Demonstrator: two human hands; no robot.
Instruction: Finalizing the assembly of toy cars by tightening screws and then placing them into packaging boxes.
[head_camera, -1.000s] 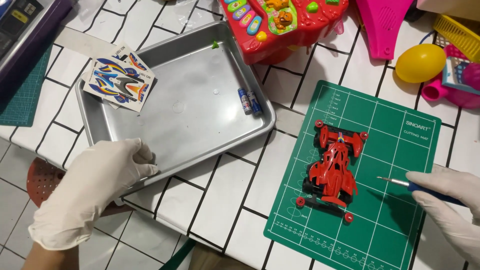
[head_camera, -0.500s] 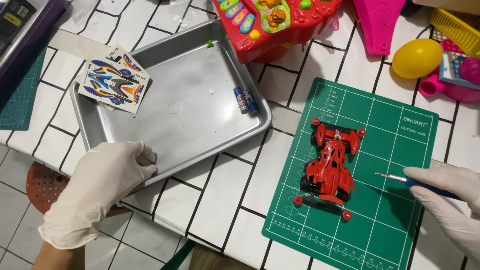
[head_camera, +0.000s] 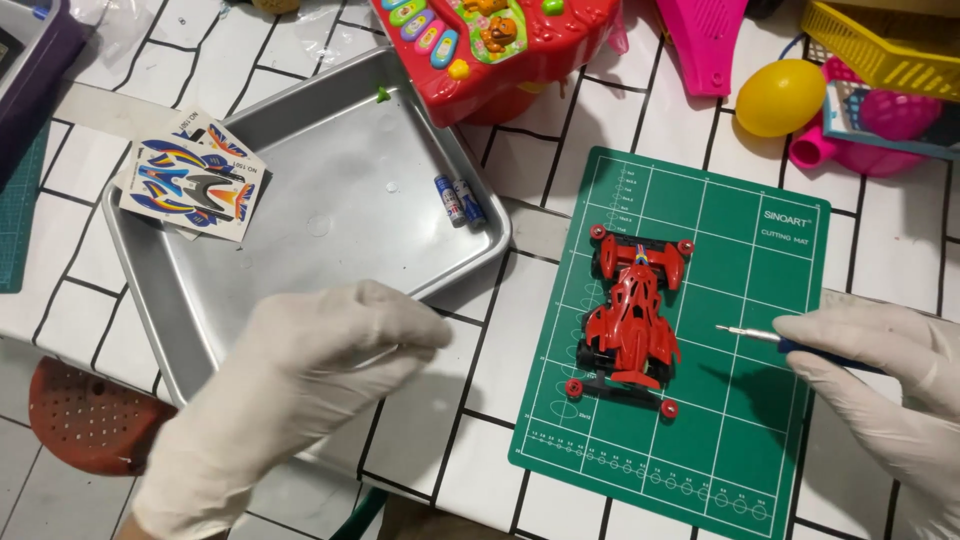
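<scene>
A red toy racing car (head_camera: 632, 318) sits in the middle of a green cutting mat (head_camera: 760, 300) on a white tiled table (head_camera: 510, 340). The gloved right hand (head_camera: 890, 385), at 3 o'clock from the car, is closed around a small screwdriver (head_camera: 775, 340) whose tip points at the car without touching it. The gloved left hand (head_camera: 300, 375), at 9 o'clock, hovers with fingers loosely curled and holding nothing, over the near corner of a metal tray (head_camera: 330, 240). The tray holds two small batteries (head_camera: 460, 200), and a sticker sheet (head_camera: 195, 190) lies over its rim.
</scene>
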